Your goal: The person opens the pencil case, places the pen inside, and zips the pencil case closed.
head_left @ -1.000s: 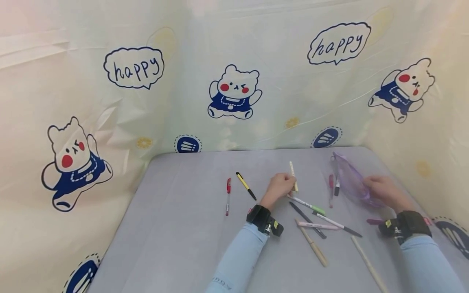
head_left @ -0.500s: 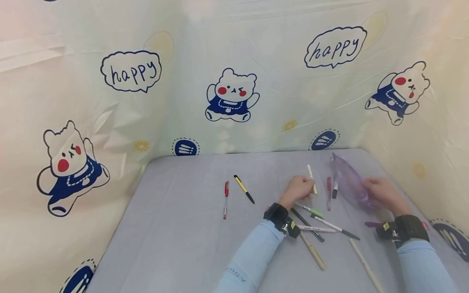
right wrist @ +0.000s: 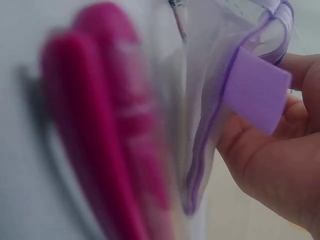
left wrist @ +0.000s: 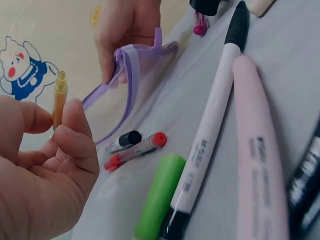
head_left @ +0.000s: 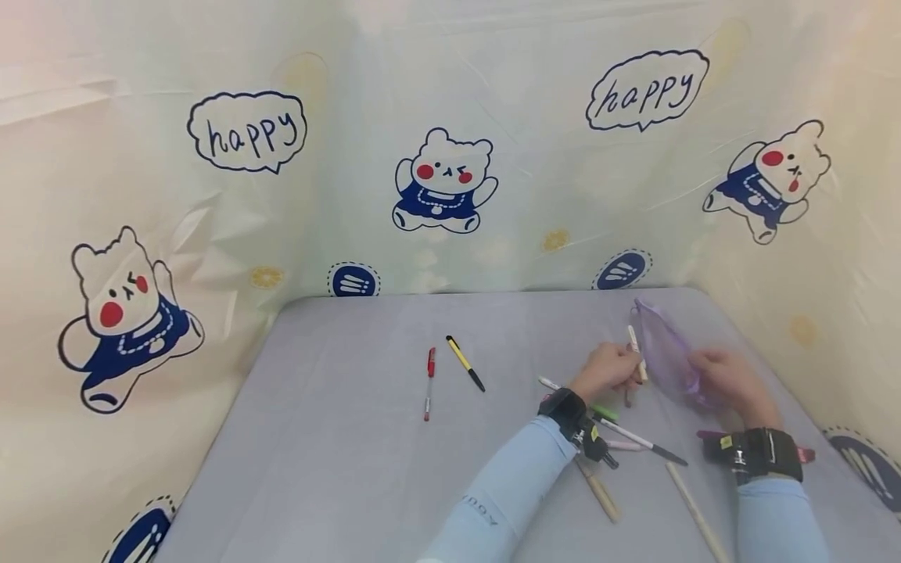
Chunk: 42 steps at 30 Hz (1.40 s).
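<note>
In the head view my left hand (head_left: 607, 369) pinches a slim cream pen (head_left: 637, 353) between thumb and fingers, close to the left side of a see-through purple zip pouch (head_left: 665, 356). The left wrist view shows the pen's pale tip (left wrist: 61, 82) sticking up out of the fingers. My right hand (head_left: 732, 383) grips the pouch by its right end, with a purple fabric tab (right wrist: 257, 90) beside the fingers. The pouch's zip edges stand apart, facing my left hand. Beneath lie a red-capped pen (left wrist: 140, 149) and a black-capped pen (left wrist: 125, 141).
Around my left forearm lie a green-capped pen (left wrist: 160, 197), a white-and-black pen (head_left: 647, 444), a pink pen (left wrist: 257, 150) and a beige pen (head_left: 598, 493). Farther left are a red pen (head_left: 429, 383) and a yellow-and-black pen (head_left: 465, 363). Magenta pens (right wrist: 90, 125) lie near my right wrist.
My left hand has carried the cream pen rightward across the table to the pouch, now covering part of the red-capped pen. My right hand keeps its grip on the pouch, nearly in place.
</note>
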Available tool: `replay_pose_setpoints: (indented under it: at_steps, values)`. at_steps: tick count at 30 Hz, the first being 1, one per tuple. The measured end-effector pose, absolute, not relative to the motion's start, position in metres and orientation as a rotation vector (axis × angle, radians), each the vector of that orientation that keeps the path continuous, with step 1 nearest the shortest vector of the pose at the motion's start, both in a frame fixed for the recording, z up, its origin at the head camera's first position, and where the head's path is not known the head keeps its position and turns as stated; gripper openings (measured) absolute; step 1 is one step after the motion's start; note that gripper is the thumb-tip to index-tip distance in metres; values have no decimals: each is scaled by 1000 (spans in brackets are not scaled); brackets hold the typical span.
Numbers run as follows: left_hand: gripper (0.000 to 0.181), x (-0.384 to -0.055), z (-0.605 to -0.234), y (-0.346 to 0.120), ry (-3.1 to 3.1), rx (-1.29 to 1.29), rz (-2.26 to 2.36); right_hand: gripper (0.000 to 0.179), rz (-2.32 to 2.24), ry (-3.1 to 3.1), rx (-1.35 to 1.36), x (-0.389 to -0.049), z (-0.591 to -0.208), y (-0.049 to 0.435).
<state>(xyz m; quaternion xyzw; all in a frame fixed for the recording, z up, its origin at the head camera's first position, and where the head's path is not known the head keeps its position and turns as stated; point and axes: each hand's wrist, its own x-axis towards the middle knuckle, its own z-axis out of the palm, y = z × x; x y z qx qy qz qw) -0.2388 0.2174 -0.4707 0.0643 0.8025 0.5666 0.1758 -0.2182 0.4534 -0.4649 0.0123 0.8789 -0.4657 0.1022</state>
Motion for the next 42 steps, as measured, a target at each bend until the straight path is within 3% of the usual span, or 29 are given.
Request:
replay_pose_setpoints:
  at_steps: [32, 42]
  values:
    - [28, -256, -476, 260, 2067, 97, 1737, 49, -1352, 2632, -52, -210, -460, 460]
    - [33, -254, -468, 267, 2240, 162, 1563, 46, -1214, 2754, -63, -215, -460, 460]
